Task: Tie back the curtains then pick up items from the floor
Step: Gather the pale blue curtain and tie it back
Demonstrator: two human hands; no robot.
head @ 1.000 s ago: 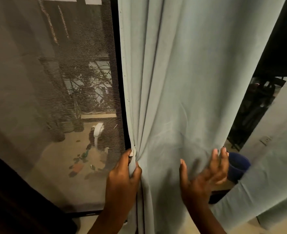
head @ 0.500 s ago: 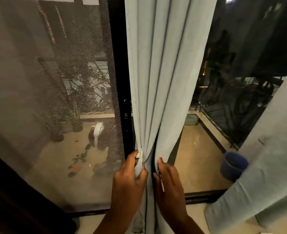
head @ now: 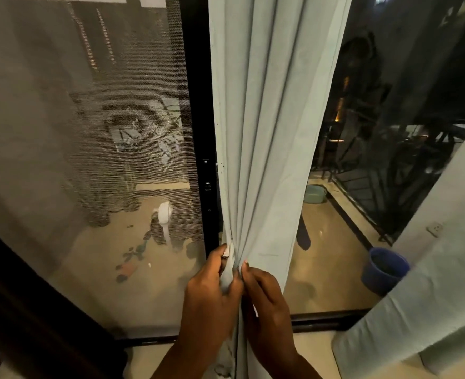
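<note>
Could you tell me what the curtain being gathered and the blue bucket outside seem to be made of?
The curtain looks like matte, pale blue-green woven cloth: it hangs in soft folds and bunches where the left hand and right hand pinch it. The blue bucket is probably moulded plastic, with its uniform colour and smooth wall.

The curtain (head: 266, 132) runs past the top edge, and its lower length is hidden behind both hands. The left hand (head: 209, 299) and right hand (head: 266, 307) hide their own fingertips in the folds. Small things on the balcony floor (head: 327, 269) behind the mesh screen (head: 89, 132) are too blurred to name. A second curtain (head: 431, 310) is cut off at right.
</note>
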